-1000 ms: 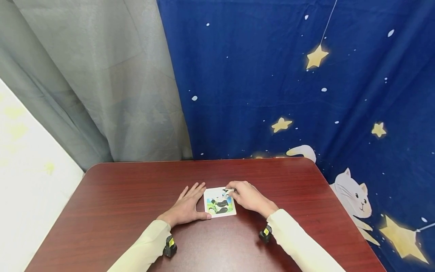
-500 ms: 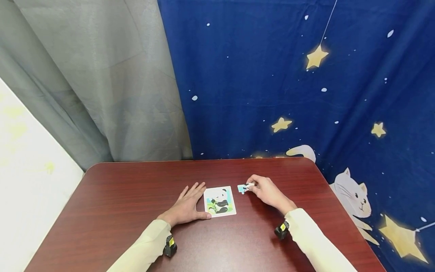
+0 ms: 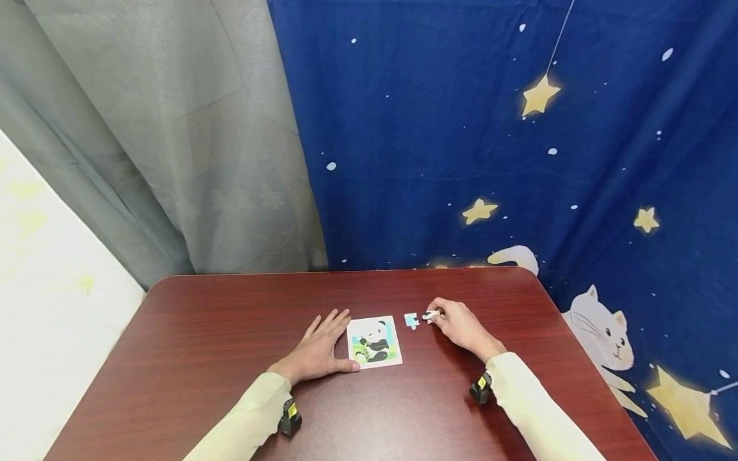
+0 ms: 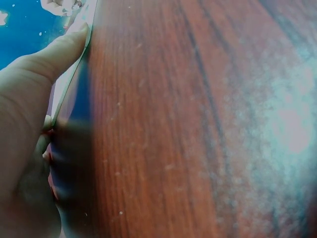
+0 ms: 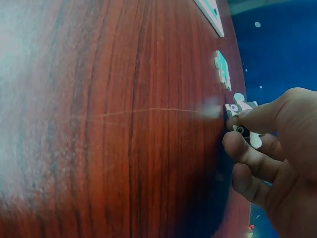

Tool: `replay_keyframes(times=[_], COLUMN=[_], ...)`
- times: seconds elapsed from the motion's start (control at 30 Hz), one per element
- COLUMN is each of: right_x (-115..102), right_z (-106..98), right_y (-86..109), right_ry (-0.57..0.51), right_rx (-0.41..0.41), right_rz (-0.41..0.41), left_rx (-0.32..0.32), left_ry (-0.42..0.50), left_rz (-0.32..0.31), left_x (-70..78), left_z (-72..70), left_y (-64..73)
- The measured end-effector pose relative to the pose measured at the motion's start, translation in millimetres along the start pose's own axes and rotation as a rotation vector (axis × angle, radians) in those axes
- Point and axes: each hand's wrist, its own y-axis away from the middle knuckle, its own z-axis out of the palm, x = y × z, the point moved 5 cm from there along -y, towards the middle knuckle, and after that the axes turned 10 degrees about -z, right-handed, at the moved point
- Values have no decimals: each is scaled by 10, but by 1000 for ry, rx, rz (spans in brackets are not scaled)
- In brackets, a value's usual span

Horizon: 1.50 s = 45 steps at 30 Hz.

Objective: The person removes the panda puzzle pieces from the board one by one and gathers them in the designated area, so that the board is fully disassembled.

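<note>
A square panda puzzle board (image 3: 375,342) with a white border lies flat on the table. Along its left side my left hand (image 3: 317,352) rests with fingers spread, the thumb on its near left corner; the left wrist view shows that thumb against the board's edge (image 4: 63,91). To the right of the board, my right hand (image 3: 463,328) pinches a black-and-white puzzle piece (image 3: 429,316) between thumb and fingers, close to the tabletop. In the right wrist view the fingers partly cover this piece (image 5: 235,107). A light-blue puzzle piece (image 3: 411,321) lies between board and right hand.
The dark red wooden table (image 3: 219,333) has rounded far corners. Behind it hang a grey curtain (image 3: 230,141) and a blue curtain (image 3: 415,141) with stars and a cat. A black wrist camera (image 3: 290,417) sits on each wrist.
My right hand has moved right, from the board's far right corner out over the table. The light-blue piece, half a second ago at its fingertips, now lies separate. My left hand stays put.
</note>
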Motion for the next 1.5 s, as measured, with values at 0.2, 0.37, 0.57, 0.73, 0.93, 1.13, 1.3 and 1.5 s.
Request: replay_keyframes(times=[0.2,0.37,0.57,0.73,0.93,1.13,1.3,1.5], right_x=[6,16,29,11,5,6,-6,-32], right_z=[14,24,35,37,46,63,63,41], right_y=[-21,-36,-47,-57,-65,-73,-80,-93], right_ry=[53,99,127,128,129,128,126,140], right_rx=[12,12,4,0,7,16,7,43], right_rz=[-33,-53,-29,-7,19,22,15,10], left_rx=[3,5,9,10,11,12,14,15], left_ry=[-2,-1,2,5,10,12,9,-1], left_rz=[7,4,10,14,14,12,12,9], left_x=[6,-1,7,11,16,13,9,1], left_z=[6,11,7,2,-1,-3,0,11], left_y=[-2,-5,-8,-6,-1,1,0,-10])
